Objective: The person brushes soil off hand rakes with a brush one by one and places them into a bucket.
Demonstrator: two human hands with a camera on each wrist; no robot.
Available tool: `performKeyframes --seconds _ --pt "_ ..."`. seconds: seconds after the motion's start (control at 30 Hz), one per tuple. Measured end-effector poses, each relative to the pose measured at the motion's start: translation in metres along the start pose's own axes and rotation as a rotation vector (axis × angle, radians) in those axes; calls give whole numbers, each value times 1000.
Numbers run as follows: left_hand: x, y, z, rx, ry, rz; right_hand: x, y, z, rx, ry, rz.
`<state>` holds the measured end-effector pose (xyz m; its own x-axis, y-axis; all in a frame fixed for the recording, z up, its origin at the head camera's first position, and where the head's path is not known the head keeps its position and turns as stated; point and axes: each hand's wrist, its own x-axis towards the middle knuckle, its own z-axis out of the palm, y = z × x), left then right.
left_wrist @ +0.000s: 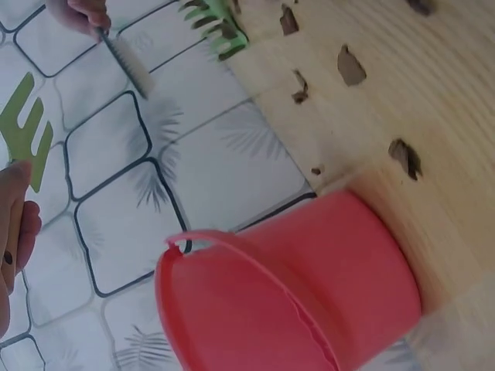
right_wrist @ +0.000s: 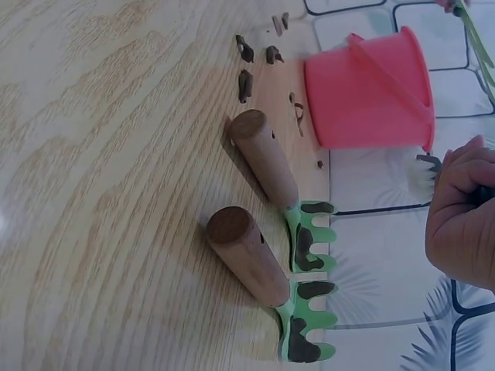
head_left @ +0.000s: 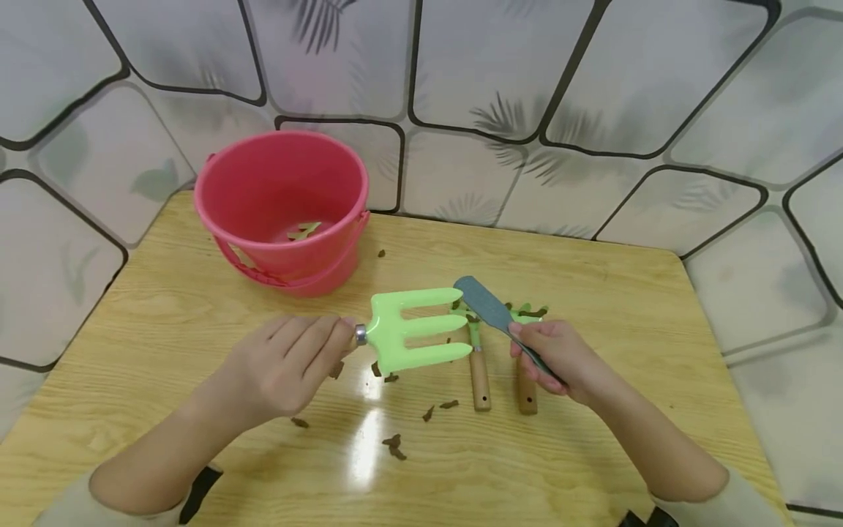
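My left hand (head_left: 290, 366) grips a light green hand fork (head_left: 394, 333) by its handle, with the three broad tines pointing right. In my right hand (head_left: 560, 359) is a grey brush (head_left: 487, 304); its pale bristles face down in the left wrist view, and its tip is close to the fork's tines. Below the brush, two small green hand rakes with wooden handles (right_wrist: 267, 166) (right_wrist: 251, 267) lie on the table. Dark brown bits cling to their heads (right_wrist: 313, 239), which the brush and right hand partly hide in the head view.
A pink bucket (head_left: 316, 274) stands at the table's back left, its handle hanging down in front and something green (head_left: 304, 231) inside. Several brown scraps (head_left: 394, 445) are scattered over the wooden table (head_left: 593, 454). A patterned wall covering (head_left: 481, 176) borders the back.
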<state>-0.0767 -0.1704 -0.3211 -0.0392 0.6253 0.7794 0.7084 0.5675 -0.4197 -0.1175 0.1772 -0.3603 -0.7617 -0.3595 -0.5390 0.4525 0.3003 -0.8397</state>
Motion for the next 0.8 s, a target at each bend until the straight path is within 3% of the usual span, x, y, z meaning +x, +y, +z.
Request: performKeyframes --seconds 0.1,0.17,0.23,0.3,0.4,0.53,0.63,0.67,0.7,0.73,0.8 --pt "2 -6 -3 -11 -4 -31 -3 0 0 -3 -15 -4" --pt "1 -9 -5 -65 -8 -91 -5 -1 1 -9 -31 -5" --pt "-1 -12 -6 -172 -24 -200 -7 -2 1 -17 -46 -7" --pt "-2 -13 -9 -350 -37 -357 -9 -3 2 -28 -61 -11" --pt "-2 -13 -18 -686 -71 -682 -10 -6 2 -44 -73 -21" --pt "1 -19 -32 -1121 -139 -1221 -10 -12 1 -71 -78 -35" --pt "1 -36 -36 -1483 -104 -1560 -11 -15 1 -79 -81 -37" --pt "0 -44 -35 -1637 -60 -1652 -11 -15 2 -81 -80 -38" --pt "-1 -51 -34 -1813 29 -1741 -11 -15 2 -82 -81 -38" --pt "-2 -59 -32 -1974 134 -1842 -11 -15 2 -81 -80 -37" --pt "-1 -73 -28 -2196 377 -2081 -11 -15 2 -84 -80 -37"
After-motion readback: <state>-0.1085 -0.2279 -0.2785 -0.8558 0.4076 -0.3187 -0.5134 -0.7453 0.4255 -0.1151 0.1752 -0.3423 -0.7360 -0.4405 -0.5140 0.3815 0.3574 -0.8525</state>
